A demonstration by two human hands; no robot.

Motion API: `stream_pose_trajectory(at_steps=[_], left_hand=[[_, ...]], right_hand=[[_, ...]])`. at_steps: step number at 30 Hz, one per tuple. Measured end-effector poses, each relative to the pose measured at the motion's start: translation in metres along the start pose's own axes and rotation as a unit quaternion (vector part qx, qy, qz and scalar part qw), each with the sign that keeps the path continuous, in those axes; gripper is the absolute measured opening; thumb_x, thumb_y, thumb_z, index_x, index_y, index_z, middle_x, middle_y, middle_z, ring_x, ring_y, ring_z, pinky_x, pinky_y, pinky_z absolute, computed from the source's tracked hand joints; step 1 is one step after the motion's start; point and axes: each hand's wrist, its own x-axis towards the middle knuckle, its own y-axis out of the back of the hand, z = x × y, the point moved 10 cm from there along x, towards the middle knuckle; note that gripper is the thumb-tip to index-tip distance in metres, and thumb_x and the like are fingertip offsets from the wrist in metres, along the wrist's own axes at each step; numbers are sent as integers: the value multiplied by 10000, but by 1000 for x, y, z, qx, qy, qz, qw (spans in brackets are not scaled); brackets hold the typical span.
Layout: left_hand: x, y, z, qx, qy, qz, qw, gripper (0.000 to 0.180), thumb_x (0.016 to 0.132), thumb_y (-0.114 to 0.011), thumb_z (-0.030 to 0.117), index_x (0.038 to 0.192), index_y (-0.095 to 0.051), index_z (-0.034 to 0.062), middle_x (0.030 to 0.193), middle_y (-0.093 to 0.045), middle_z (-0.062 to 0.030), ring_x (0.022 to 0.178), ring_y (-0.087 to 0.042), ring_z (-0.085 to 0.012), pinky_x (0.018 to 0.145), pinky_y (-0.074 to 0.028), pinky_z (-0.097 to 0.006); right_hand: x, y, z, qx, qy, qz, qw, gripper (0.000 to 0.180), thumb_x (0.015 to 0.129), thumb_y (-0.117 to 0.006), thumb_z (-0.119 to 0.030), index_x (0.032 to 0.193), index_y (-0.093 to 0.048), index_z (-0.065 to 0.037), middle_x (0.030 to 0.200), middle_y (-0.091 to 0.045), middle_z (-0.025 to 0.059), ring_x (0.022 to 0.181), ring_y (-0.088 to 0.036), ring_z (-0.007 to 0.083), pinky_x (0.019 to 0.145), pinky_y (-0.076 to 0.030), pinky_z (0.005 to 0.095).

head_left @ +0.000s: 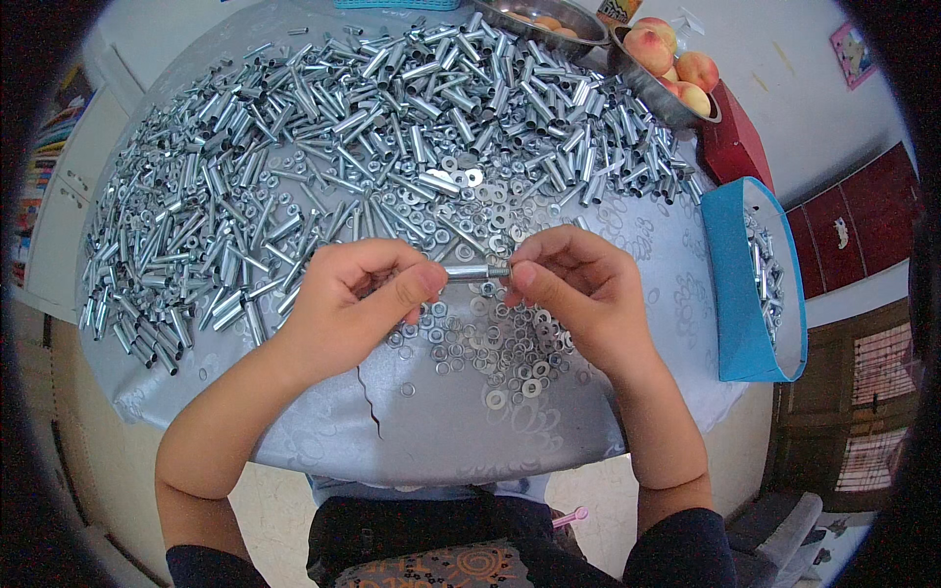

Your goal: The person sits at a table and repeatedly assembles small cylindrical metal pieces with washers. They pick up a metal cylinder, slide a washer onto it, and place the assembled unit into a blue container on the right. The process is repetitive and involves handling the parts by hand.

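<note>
Head view, and straight to the middle of the dial: holding a silvery metal fastener (472,272) level over the table (441,436), lined up from 9 to 3 o'clock. Gripping its 9 o'clock end with the left hand (363,294), thumb on top and fingers curled in. And over at the 3 o'clock end, pinching the grey, ridged tip with the right hand (583,294), between thumb and forefinger! Cannot tell about anything more between those fingertips: too well hidden.

Down to between 4 and 5 o'clock, and spread loosely just below the fastener: flat metal washers (500,343). Out towards 7 or 8, lying below the left hand: a thin dark strand (370,402).

Now look at that sweep, from past 8 o'clock right round to 2: a great heap of metal tubes and bolts (421,88), with nuts mixed in on the near side. Swing out to 3, well beyond the right hand: a blue bin (737,294), loaded with more metal pieces (763,265). At 2, behind the bin: a red box (730,142). Between 1 and 2: a metal bowl (671,110) full of peaches (650,51). Nearer 12: a second metal bowl (529,32), also with fruit inside.
</note>
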Motion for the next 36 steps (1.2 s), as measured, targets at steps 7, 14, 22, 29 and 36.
stream_pose_trajectory(at_steps=[7,14,22,29,36], left_hand=[[0,-1,0,-8,-3,-5,1000,178,836,-571,151,847,-617,-21,704,-585,-20,591,-511,-44,513,-396,-173],[-1,-2,-2,29,14,0,999,178,829,-582,161,811,-619,-12,689,-587,-16,584,-511,-39,505,-390,-172],[-11,-20,0,-46,36,-44,997,195,852,-552,193,830,-588,3,675,-555,-8,570,-481,-39,495,-358,-176],[-18,-49,-18,-242,167,-131,947,374,914,-396,351,894,-538,5,623,-410,5,519,-416,-84,505,-369,-218],[-23,-62,-20,-202,194,-200,939,423,912,-369,402,776,-484,18,609,-390,5,491,-397,-85,494,-385,-243]], right_hand=[[0,-1,3,9,-5,-3,1000,138,817,-583,-65,922,-561,22,833,-593,62,740,-574,117,674,-464,234],[-4,-4,-10,-117,101,5,988,135,784,-619,-73,887,-584,7,817,-597,56,723,-559,110,649,-450,237],[-16,-9,-38,-175,234,25,956,147,704,-687,-52,820,-606,-17,794,-598,67,690,-563,132,623,-450,247],[-31,-21,-61,-259,323,17,910,156,668,-717,-60,789,-620,-39,769,-611,69,687,-591,170,604,-460,260],[-24,-19,-51,-236,231,18,944,173,692,-696,-92,842,-623,-49,789,-610,70,697,-594,192,601,-461,275]])
